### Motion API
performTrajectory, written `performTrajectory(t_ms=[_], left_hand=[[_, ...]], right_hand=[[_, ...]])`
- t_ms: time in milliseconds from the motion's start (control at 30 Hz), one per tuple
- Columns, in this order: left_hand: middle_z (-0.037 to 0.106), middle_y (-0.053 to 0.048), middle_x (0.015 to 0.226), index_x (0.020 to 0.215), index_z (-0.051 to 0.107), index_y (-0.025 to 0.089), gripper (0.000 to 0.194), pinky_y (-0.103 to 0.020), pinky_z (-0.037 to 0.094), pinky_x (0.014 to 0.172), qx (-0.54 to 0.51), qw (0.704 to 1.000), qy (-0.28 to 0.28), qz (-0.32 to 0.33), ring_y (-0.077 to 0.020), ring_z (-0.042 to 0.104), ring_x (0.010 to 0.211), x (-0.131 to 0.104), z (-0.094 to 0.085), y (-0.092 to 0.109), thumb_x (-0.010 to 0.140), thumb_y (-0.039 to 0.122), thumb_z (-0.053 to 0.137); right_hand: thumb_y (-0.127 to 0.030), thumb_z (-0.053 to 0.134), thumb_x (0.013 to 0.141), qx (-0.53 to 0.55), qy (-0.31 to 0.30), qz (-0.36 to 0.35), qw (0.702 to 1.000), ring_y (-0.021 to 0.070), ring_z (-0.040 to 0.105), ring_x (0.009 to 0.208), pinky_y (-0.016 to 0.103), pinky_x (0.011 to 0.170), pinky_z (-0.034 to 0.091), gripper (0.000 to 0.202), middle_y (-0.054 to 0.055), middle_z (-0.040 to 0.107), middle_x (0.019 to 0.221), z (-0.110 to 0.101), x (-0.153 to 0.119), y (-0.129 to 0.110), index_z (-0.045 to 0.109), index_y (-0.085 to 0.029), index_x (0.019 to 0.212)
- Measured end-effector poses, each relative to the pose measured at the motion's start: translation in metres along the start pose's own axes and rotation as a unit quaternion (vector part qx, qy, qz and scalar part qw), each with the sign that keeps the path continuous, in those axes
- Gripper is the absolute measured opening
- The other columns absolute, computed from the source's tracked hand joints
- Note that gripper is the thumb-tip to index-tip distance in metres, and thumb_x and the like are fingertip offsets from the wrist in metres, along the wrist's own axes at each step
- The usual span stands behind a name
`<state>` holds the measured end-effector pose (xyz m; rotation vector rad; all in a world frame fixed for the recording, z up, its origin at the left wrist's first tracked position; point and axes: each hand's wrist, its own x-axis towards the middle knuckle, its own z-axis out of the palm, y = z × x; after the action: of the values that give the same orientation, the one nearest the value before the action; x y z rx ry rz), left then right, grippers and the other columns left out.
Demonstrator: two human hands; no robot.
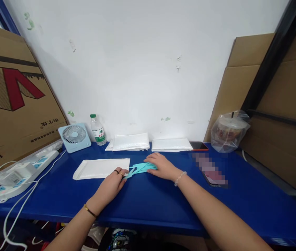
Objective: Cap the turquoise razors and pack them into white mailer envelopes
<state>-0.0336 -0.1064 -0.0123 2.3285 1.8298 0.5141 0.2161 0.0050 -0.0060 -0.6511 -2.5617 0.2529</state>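
A loose bunch of thin turquoise sticks (139,168) lies between my two hands over the blue table; their exact kind is too small to make out. My right hand (160,165) closes over the right end of the bunch, fingers curled around it. At the left end, my left hand (115,181) pinches one or more of the sticks between thumb and fingers. Just behind my left hand, a white padded envelope (100,168) lies flat, its flap end pointing left.
Two stacks of white envelopes, a left stack (130,142) and a right stack (171,144), sit by the wall. A small fan (75,137), water bottle (98,129) and power strip (27,176) stand left. Phones (212,170) and a bagged cup (228,132) are right.
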Motion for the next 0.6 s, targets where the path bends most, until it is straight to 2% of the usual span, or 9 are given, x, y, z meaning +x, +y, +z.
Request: performTrajectory(t_ms=[67,200,300,367,433,500,533,600], left_hand=[[0.056,-0.008,0.101,0.112,0.053,0.025,0.031,-0.031,0.041,0.078,0.014,1.000,-0.013,0.018,-0.0217,0.057,0.086,0.001,-0.002,0.003,0.086,0.026,0.037],[0.060,-0.007,0.089,0.112,0.054,0.025,0.037,-0.029,0.039,0.072,0.018,0.999,-0.032,0.006,-0.0211,0.058,0.079,0.002,-0.005,0.008,0.078,0.017,0.043],[0.061,-0.005,0.079,0.114,0.053,0.025,0.047,-0.028,0.037,0.065,0.011,0.999,-0.042,-0.029,-0.0205,0.057,0.073,0.002,-0.006,0.006,0.070,0.011,0.044],[0.061,-0.004,0.075,0.111,0.056,0.024,0.047,-0.027,0.036,0.062,-0.001,0.998,-0.040,-0.043,-0.0200,0.057,0.069,0.003,-0.008,0.002,0.067,0.010,0.044],[0.060,-0.003,0.074,0.103,0.059,0.023,0.040,-0.027,0.036,0.061,-0.027,0.998,-0.019,-0.044,-0.0186,0.056,0.068,0.008,-0.011,-0.001,0.068,0.011,0.045],[0.060,-0.002,0.075,0.096,0.060,0.022,0.029,-0.026,0.037,0.060,-0.075,0.996,0.018,-0.045,-0.0168,0.054,0.066,0.018,-0.014,-0.002,0.071,0.016,0.047],[0.059,-0.001,0.074,0.093,0.060,0.021,0.024,-0.025,0.037,0.060,-0.104,0.993,0.039,-0.046,-0.0160,0.053,0.066,0.026,-0.015,-0.002,0.073,0.020,0.048],[0.057,0.000,0.072,0.091,0.058,0.019,0.020,-0.024,0.038,0.059,-0.177,0.981,0.067,-0.048,-0.0144,0.051,0.064,0.048,-0.015,0.001,0.077,0.029,0.048]], right_hand=[[-0.032,0.055,0.083,-0.048,-0.003,-0.040,0.998,0.0240,0.041,0.111,0.039,0.091,0.035,0.038,0.008,0.052,0.119,0.007,0.006,-0.014,0.052,-0.023,0.120],[-0.023,0.050,0.084,-0.144,-0.042,-0.091,0.984,0.0236,0.043,0.101,0.037,0.083,0.036,0.015,0.009,0.056,0.104,0.020,0.014,-0.033,0.061,-0.019,0.094],[-0.019,0.045,0.085,-0.175,-0.050,-0.116,0.976,0.0227,0.045,0.092,0.036,0.078,0.036,0.014,0.009,0.056,0.091,0.021,0.014,-0.038,0.059,-0.016,0.084],[-0.018,0.045,0.083,-0.154,-0.035,-0.115,0.981,0.0218,0.046,0.088,0.036,0.078,0.036,0.013,0.009,0.056,0.088,0.016,0.014,-0.034,0.057,-0.016,0.081],[-0.017,0.044,0.082,-0.080,0.019,-0.070,0.994,0.0201,0.048,0.086,0.034,0.077,0.037,0.012,0.008,0.056,0.089,0.007,0.012,-0.025,0.056,-0.017,0.081],[-0.018,0.043,0.082,0.041,0.112,0.028,0.993,0.0174,0.051,0.080,0.030,0.073,0.040,0.012,0.006,0.057,0.085,-0.003,0.010,-0.009,0.055,-0.018,0.083],[-0.020,0.043,0.082,0.111,0.159,0.090,0.977,0.0159,0.053,0.074,0.028,0.068,0.042,0.010,0.004,0.057,0.080,-0.007,0.008,0.000,0.053,-0.018,0.082],[-0.024,0.047,0.079,0.248,0.227,0.224,0.915,0.0137,0.053,0.058,0.026,0.056,0.042,0.005,-0.001,0.054,0.065,-0.012,0.005,0.019,0.049,-0.019,0.080]])
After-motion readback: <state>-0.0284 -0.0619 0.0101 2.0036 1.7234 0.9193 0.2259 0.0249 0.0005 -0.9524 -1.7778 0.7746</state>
